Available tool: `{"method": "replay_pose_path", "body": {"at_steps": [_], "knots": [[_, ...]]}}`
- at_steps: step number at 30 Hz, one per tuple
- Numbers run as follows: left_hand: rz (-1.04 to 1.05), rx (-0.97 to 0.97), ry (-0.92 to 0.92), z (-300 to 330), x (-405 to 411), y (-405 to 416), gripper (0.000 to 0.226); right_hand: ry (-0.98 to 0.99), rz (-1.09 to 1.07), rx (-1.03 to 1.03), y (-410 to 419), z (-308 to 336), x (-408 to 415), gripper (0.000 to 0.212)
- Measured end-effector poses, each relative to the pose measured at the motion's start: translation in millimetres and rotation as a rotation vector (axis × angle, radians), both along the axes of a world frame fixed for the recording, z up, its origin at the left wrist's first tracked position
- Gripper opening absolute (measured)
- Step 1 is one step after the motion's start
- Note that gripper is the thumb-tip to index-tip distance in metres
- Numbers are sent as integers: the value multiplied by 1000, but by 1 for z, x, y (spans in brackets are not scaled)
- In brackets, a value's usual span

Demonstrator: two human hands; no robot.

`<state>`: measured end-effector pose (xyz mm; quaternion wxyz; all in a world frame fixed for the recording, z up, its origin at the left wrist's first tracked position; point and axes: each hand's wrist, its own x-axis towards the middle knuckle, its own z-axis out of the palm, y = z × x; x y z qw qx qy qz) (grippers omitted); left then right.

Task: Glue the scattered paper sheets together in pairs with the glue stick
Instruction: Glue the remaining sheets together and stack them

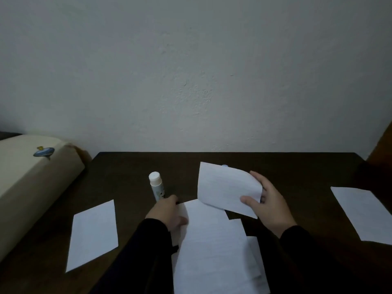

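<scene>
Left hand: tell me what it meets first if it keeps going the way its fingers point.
The left hand points away toward the white upright glue stick with a cap, just beyond its fingertips. That would likely be met first, though depth is hard to judge; they may already touch.

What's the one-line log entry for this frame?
right hand: holds white paper sheet lifted | left hand: on central sheet stack | white glue stick: capped, upright, free

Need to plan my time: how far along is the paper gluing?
Done: nothing clearly; the center stack may hold glued pairs. In hand: the right hand lifts one sheet; the left hand holds the glue stick. Left: single sheets at left and right.
</scene>
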<state>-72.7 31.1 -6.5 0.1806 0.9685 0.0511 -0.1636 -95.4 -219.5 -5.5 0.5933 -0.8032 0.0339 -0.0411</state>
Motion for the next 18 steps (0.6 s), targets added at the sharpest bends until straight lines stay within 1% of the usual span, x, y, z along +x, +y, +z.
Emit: {"method": "replay_pose_path", "body": {"at_steps": [2,3,5,6,7,9,11,12,15,18], "knots": [[61,-115,-25,-3,0,6,59,104,86,122,4,-5,-1,66],[95,-155,-50,-5,-1,8,52,160,138,147,7,-7,-2,66],[120,-199,-148,-9,-1,6,27,232,210,109,12,-14,-4,65],[117,-211,-184,-11,-1,4,18,238,220,76,13,-16,-4,64],[110,-214,-200,-11,-1,1,17,229,215,35,14,-17,-4,62],[97,-207,-194,-12,2,-3,22,204,202,-84,11,-16,-2,59],[66,-154,-171,-13,5,-5,27,196,216,-170,8,-13,0,60],[49,-131,-158,-13,7,-5,28,201,224,-190,7,-12,0,61],[3,-159,-135,-15,11,-1,37,228,227,-228,2,-11,2,65],[-43,-186,-146,-16,11,2,42,219,191,-211,-1,-10,4,66]]}}
